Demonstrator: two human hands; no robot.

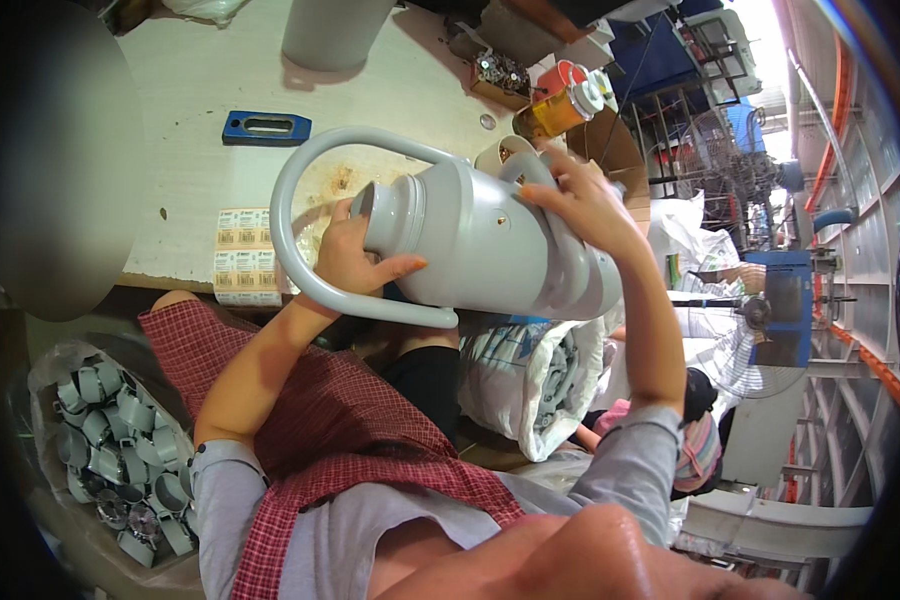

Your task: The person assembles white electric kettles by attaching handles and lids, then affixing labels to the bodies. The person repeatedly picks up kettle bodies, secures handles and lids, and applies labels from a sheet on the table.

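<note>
Left hand (345,250), inside a looped handle (282,210), grips the neck of a grey vessel (485,240); the right hand (588,200), fingers bent, touches its other end, firmness unclear. The vessel is tilted across the near edge of the bench (180,165), where labels (242,277) lie farther left.

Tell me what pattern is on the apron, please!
The apron is dark red with thin pale checks; it shows best in the head view.
</note>
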